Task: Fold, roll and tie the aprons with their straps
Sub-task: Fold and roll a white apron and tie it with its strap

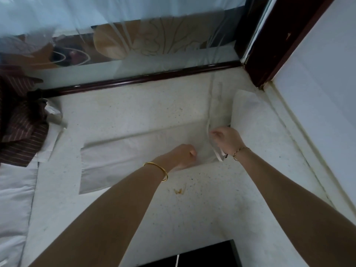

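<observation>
A long white apron [134, 151] lies folded flat across the middle of the bench [192, 209]. It runs from the left side over to the right. Both hands are at its right end.

The left hand [183, 155] sits on the apron with its fingers curled in. I cannot tell if its grip has any cloth in it. A gold bangle [157, 170] is on that wrist.

The right hand [225, 137] is just beside it, a bit closer to the far edge. Its grip is closed on a thin white strap [210, 105]. The strap runs from this hand up toward the far edge of the bench. More of it loops down under the hand. A thin bracelet [239, 151] is on that wrist.

Another white cloth [244, 108] lies near the far right corner and touches the end of the apron. A dark striped cloth [21, 124] is heaped at the left edge. White cloths [15, 189] lie below it along that edge.

A small orange stain [179, 190] is on the bench between the two arms. A glass pane [134, 45] with a dark wooden rail [144, 78] stands along the far edge. A white wall [317, 93] closes off the right side.
</observation>
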